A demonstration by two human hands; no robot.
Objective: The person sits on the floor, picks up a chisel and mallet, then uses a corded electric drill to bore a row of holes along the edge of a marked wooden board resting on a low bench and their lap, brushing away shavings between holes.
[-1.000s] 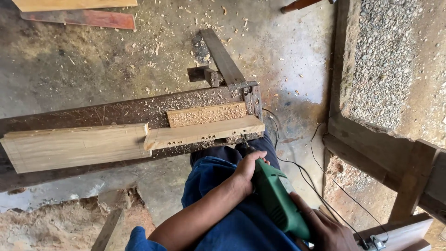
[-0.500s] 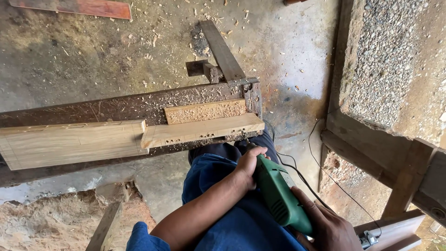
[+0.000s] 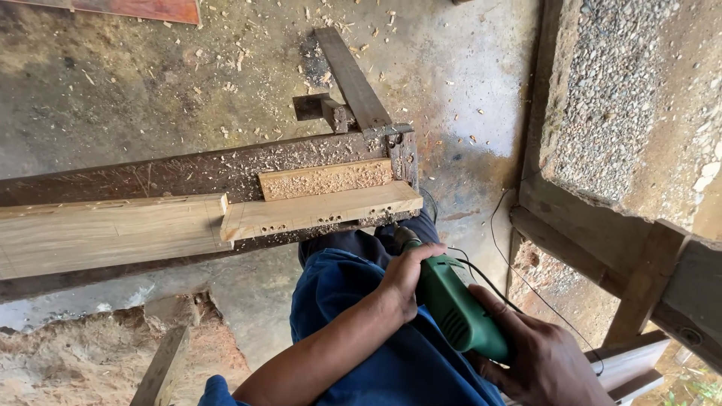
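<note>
I hold a green electric drill [image 3: 456, 308] over my lap with both hands. My left hand [image 3: 404, 280] wraps its front end near the chuck, and my right hand [image 3: 535, 353] grips the rear handle. The drill's nose points up toward the near edge of a pale wooden beam [image 3: 150, 229]. That beam lies across a dark wooden bench [image 3: 173, 173], and its thinner tenon end [image 3: 323, 210] has several small drilled holes. A short shaving-covered block [image 3: 325, 179] lies just behind the tenon.
My blue trousers [image 3: 353, 301] fill the lower middle. The drill's black cord [image 3: 496, 248] runs over the concrete floor [image 3: 113, 90], strewn with wood chips. A rough pebbled wall with timber framing [image 3: 617, 248] stands at the right. A wooden stake [image 3: 162, 368] lies at the lower left.
The view has shifted slightly; the drill and both hands have edged a little up toward the beam's end. Both hands keep their grip.
</note>
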